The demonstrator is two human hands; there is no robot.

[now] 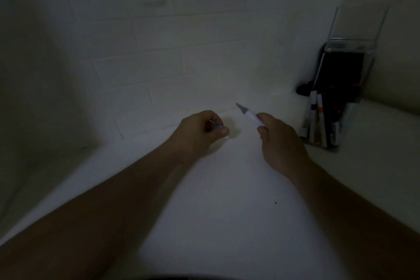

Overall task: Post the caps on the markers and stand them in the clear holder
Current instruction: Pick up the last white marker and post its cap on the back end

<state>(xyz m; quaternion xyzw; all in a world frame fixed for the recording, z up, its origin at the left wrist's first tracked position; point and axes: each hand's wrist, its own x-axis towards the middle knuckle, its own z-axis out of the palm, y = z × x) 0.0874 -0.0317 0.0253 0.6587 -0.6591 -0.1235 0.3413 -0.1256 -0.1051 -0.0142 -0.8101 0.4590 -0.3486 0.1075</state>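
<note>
The scene is dim. My right hand grips a white marker whose uncapped grey tip points up and to the left. A short way left of that tip, my left hand pinches a small blue cap between thumb and fingers; most of the cap is hidden. The cap and the tip are apart. At the right stands the clear holder, leaning against the wall, with several white markers upright in it.
A white tabletop runs under both arms, and a white brick wall rises right behind it. A dark flat object stands inside the holder. A small dark lump lies beside the holder's left side.
</note>
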